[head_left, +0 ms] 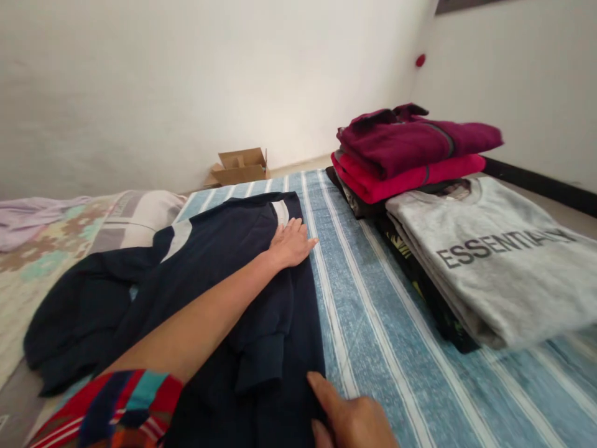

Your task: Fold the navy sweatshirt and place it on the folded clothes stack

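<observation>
A dark navy long-sleeved top [224,261] with white bands on its sleeves lies spread in front of me. One sleeve is folded in over its body; the other stretches out to the left. My left hand [291,242] rests flat on the folded sleeve, beside the white band near the far right corner, fingers extended. At the bottom, my right hand [352,417] touches the garment's near right edge. Its index finger points out, with the thumb apart below; the remaining fingers are partly out of view.
To the right sit a folded grey shirt [508,249] on other clothes and a stack topped by a maroon garment [410,146] over a red one [410,177]. A blue striped sheet [359,292] lies beneath. Beyond stands an open cardboard box [240,168]; a patterned blanket [60,249] is left.
</observation>
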Available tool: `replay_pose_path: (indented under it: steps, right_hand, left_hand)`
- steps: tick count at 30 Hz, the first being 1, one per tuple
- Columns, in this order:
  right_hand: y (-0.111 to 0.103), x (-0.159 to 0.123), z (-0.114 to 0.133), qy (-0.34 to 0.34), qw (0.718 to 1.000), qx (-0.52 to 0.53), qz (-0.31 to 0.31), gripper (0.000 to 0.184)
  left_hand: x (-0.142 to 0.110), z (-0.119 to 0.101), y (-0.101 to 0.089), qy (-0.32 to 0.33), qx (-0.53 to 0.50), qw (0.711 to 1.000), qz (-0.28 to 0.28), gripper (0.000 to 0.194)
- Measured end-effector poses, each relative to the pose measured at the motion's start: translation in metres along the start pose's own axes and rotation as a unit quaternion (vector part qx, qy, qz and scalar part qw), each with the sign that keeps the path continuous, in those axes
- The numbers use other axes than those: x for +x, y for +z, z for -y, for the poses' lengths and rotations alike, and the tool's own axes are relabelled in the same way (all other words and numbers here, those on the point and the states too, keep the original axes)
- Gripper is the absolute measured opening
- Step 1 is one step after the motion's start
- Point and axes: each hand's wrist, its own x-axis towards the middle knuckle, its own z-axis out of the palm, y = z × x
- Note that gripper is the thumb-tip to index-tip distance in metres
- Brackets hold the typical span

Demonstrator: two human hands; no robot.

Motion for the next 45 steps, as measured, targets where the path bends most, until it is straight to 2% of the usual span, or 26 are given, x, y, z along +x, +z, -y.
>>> replay_pose_path:
  steps: [4, 8, 12, 14, 16, 20, 25, 29, 33, 37, 41, 45]
  right_hand:
    - [-0.005, -0.003, 0.014, -0.082, 0.987, -0.115, -0.073, 0.054]
    - [-0.013, -0.015, 0.031, -0.093, 0.972, -0.176, -0.126, 0.042]
    - [-0.009, -0.025, 0.041, -0.141, 0.946, -0.217, -0.198, 0.023]
    - [-0.006, -0.027, 0.043, -0.171, 0.939, -0.217, -0.206, 0.010]
    - [-0.005, -0.027, 0.044, -0.190, 0.935, -0.220, -0.202, 0.005]
    - [-0.003, -0.022, 0.042, -0.214, 0.918, -0.259, -0.212, 0.026]
    - [0.002, -0.020, 0.037, -0.216, 0.917, -0.281, -0.186, 0.043]
    - [0.006, -0.021, 0.033, -0.217, 0.920, -0.265, -0.191, 0.044]
    - [0.009, -0.022, 0.029, -0.220, 0.922, -0.247, -0.200, 0.044]
    - [0.014, -0.021, 0.025, -0.227, 0.925, -0.225, -0.205, 0.044]
    - [0.021, -0.023, 0.023, -0.223, 0.928, -0.210, -0.214, 0.041]
    - [0.026, -0.025, 0.022, -0.215, 0.925, -0.216, -0.227, 0.038]
  left_hand:
    - [-0.040, -0.009, 0.015, 0.026, -0.002, 0.998, 0.050, 0.074]
    - [-0.042, -0.011, 0.025, 0.020, 0.005, 0.999, 0.037, 0.078]
    - [-0.042, -0.016, 0.015, 0.020, 0.002, 0.999, 0.042, 0.075]
    - [-0.052, -0.020, 0.006, 0.030, 0.003, 0.998, 0.056, 0.074]
    - [-0.068, -0.024, -0.002, 0.050, 0.011, 0.997, 0.066, 0.071]
    - [-0.098, -0.028, -0.001, 0.061, 0.027, 0.996, 0.053, 0.068]
    - [-0.108, -0.031, 0.018, 0.028, 0.006, 0.999, 0.045, 0.068]
    - [-0.107, -0.036, 0.020, 0.021, 0.002, 0.999, 0.037, 0.069]
    - [-0.114, -0.041, 0.005, 0.019, -0.001, 0.999, 0.040, 0.065]
    - [-0.133, -0.046, -0.005, 0.042, 0.018, 0.999, 0.008, 0.058]
    - [-0.151, -0.048, 0.005, 0.041, -0.010, 0.999, 0.022, 0.059]
    - [-0.157, -0.048, 0.018, 0.029, -0.050, 0.998, 0.040, 0.061]
